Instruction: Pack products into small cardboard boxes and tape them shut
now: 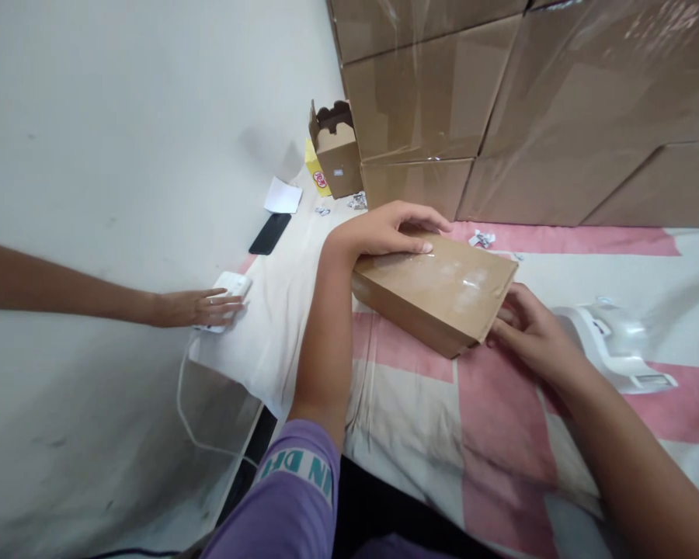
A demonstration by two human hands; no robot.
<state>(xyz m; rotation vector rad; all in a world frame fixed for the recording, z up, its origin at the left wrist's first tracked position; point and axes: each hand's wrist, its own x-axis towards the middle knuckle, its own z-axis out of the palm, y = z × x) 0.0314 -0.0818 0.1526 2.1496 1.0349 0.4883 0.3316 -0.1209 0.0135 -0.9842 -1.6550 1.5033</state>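
Observation:
A closed brown cardboard box (pixel 436 283), with clear tape shining on its top, lies at an angle over the pink and white cloth. My left hand (pixel 390 229) grips its far left part, thumb on the top face and fingers along the far side. At the box's right end is my right hand (pixel 527 330), fingers curled against that end and partly hidden behind the edge. Just right of this hand sits a white tape dispenser (pixel 611 341). A crumpled scrap (pixel 481 238) lies beyond the box.
Large film-wrapped cartons (pixel 431 101) are stacked behind. An open small carton (pixel 339 155) and a yellow box (pixel 316 169) stand at the back left, near white paper (pixel 283 196) and a black phone (pixel 270 234). Another person's hand (pixel 201 308) rests on a white corded device (pixel 237 285).

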